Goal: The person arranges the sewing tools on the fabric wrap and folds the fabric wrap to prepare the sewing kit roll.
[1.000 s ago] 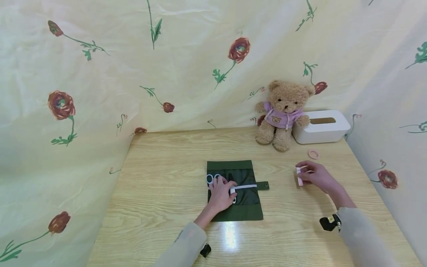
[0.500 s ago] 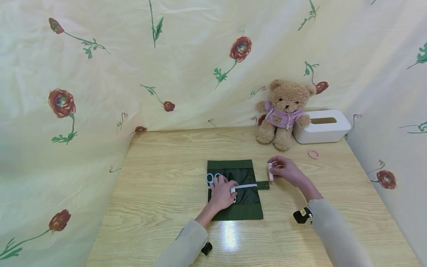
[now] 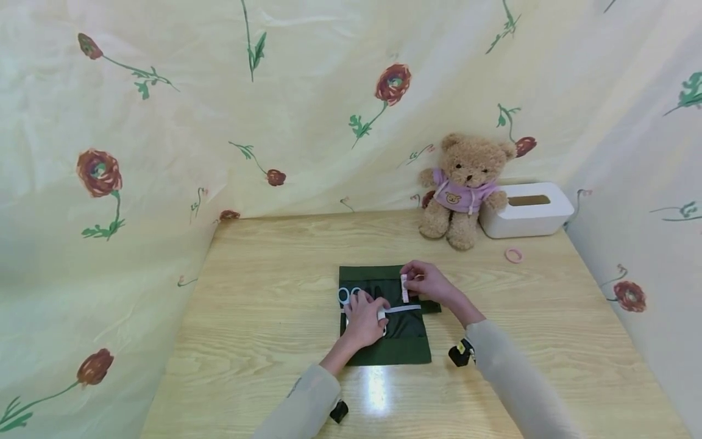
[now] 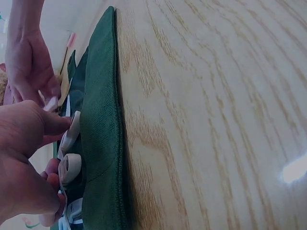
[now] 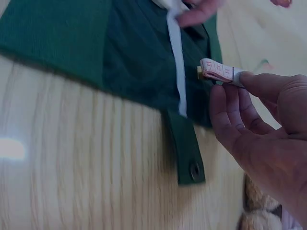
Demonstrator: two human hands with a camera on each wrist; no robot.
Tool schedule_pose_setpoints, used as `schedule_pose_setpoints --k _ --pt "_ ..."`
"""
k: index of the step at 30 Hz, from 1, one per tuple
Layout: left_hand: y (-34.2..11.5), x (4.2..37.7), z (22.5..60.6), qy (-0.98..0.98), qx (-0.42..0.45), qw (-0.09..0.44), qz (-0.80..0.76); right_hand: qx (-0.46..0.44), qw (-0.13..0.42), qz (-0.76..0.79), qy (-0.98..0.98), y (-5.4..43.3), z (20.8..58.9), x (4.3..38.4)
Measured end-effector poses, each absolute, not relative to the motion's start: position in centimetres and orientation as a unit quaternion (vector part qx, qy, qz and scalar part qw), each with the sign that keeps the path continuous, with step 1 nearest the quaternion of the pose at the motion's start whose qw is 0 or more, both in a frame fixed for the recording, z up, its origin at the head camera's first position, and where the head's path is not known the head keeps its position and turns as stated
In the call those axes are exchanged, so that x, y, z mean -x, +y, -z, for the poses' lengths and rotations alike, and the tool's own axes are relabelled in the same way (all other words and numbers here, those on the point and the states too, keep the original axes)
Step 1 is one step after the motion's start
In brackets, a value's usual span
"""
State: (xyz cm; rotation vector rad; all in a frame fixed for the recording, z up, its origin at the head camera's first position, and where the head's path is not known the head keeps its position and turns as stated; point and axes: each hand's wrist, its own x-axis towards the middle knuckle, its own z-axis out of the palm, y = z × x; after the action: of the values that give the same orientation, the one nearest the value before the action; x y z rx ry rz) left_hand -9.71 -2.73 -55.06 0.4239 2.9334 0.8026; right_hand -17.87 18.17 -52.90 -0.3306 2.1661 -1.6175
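While my left hand (image 3: 363, 320) rests on the dark green cloth pouch (image 3: 390, 355) on the pale wooden bench (image 3: 263, 305), I can't tell if it pinches the flat white band (image 3: 404, 309). My right hand (image 3: 432, 284) has just come over from the right, pinching the folded pink-and-white measuring tape (image 5: 218, 70). Now the tape is over the pouch, near the band, so I think both hands can work together.

A long, pale beige fabric left sleeve (image 3: 301, 399) is seen now, streaked by a thin dark mark (image 3: 294, 385), and matched by a pale beige right sleeve (image 3: 512, 372). By each cuff, a small, boxy black device is worn: the left device (image 3: 339, 411) and the yellow-patched right device (image 3: 458, 356).
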Motion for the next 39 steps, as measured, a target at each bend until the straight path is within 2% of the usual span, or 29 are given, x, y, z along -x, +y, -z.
schedule_pose_setpoints --k 9,25,39 --pt "-2.9 9.3 55.3 0.958 -0.138 0.022 -0.252 0.154 0.194 0.553 0.796 15.7 53.7 17.5" --pt "-2.9 9.3 55.4 0.957 -0.141 0.033 -0.253 0.195 0.151 0.489 0.837 15.1 53.9 17.0" --pt "-2.8 9.7 55.4 0.957 -0.146 0.03 -0.251 0.233 0.154 0.434 0.856 15.2 53.5 17.2"
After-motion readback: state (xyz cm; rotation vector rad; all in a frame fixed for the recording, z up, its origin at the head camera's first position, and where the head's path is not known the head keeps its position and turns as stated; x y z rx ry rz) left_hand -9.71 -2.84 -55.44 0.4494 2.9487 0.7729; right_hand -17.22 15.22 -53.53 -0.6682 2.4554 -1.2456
